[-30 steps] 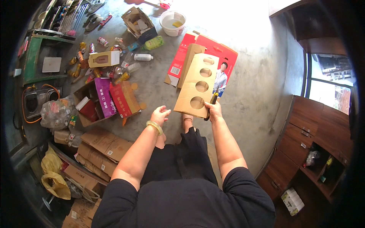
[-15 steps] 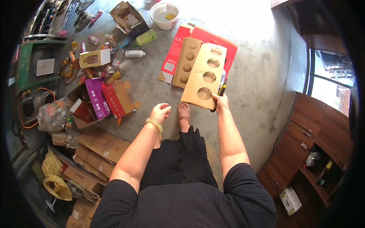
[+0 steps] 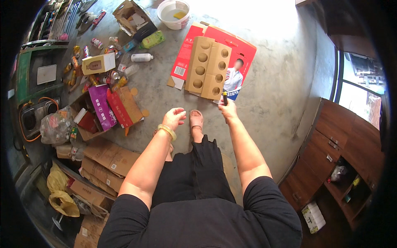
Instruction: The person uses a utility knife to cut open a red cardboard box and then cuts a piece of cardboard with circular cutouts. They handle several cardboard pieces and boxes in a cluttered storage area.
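In my right hand [image 3: 228,110] is a slim black-and-yellow tool that looks like a box cutter [image 3: 225,98], its end pointing away from me. Just beyond that hand, a brown cardboard insert [image 3: 210,68] with two rows of round holes lies on a flattened red carton [image 3: 237,44]. The carton also carries a printed picture of a person in a white shirt. My left hand [image 3: 175,118], with a pale bangle at the wrist, hovers empty over the floor, fingers loosely curved and apart.
On the left, cans and bottles lie scattered around a small yellow box [image 3: 98,63]. Nearer stand an open carton with purple and red flaps [image 3: 101,106] and stacked flat cardboard [image 3: 111,157]. A white bucket [image 3: 173,25] is at the back; wooden cabinets [image 3: 331,144] line the right.
The holed cardboard has left my right hand and now lies flat on the red carton beside the other holed piece. My right hand has drawn back slightly left, keeping the cutter.
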Tool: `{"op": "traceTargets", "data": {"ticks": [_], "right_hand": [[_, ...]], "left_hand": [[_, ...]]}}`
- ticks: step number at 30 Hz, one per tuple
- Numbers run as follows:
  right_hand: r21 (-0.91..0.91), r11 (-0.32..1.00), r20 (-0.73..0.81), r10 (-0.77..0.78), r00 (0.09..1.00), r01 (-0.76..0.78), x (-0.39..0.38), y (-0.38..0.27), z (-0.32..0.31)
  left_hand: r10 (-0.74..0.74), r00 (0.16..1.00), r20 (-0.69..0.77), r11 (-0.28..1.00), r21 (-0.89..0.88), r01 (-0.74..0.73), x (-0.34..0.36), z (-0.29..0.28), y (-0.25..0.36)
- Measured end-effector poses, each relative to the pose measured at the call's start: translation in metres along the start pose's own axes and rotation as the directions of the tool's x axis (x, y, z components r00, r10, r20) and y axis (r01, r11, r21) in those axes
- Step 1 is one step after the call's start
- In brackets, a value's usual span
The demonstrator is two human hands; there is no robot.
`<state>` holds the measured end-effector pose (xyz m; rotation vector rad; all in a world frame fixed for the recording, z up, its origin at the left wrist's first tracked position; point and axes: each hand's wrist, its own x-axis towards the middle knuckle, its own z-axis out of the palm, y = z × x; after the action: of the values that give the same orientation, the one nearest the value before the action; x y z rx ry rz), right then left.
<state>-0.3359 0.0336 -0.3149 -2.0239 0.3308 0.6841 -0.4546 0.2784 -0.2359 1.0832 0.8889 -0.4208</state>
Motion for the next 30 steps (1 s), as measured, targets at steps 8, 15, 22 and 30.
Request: {"op": "traceTargets", "data": {"ticks": [8, 15, 22, 30], "right_hand": [[0.228, 0.964, 0.407, 0.031, 0.913, -0.135, -0.056, -0.085, 0.068], [0.069, 0.998, 0.568, -0.036, 0.822, -0.004, -0.092, -0.130, 0.127], [-0.076, 0.995, 0.591, -0.002, 0.807, 0.059, -0.126, -0.131, 0.208], [-0.198, 0.979, 0.673, 0.103, 0.732, 0.044, -0.188, -0.106, 0.345]], "left_hand": [[0.031, 0.992, -0.120, 0.995, -0.087, -0.041, -0.007, -0.007, -0.005], [0.083, 0.955, -0.286, 0.966, -0.212, -0.147, -0.014, -0.053, -0.029], [0.034, 0.936, -0.351, 0.921, -0.353, -0.166, -0.026, -0.133, -0.066], [-0.007, 0.889, -0.458, 0.889, -0.410, -0.204, -0.054, -0.275, -0.116]]}}
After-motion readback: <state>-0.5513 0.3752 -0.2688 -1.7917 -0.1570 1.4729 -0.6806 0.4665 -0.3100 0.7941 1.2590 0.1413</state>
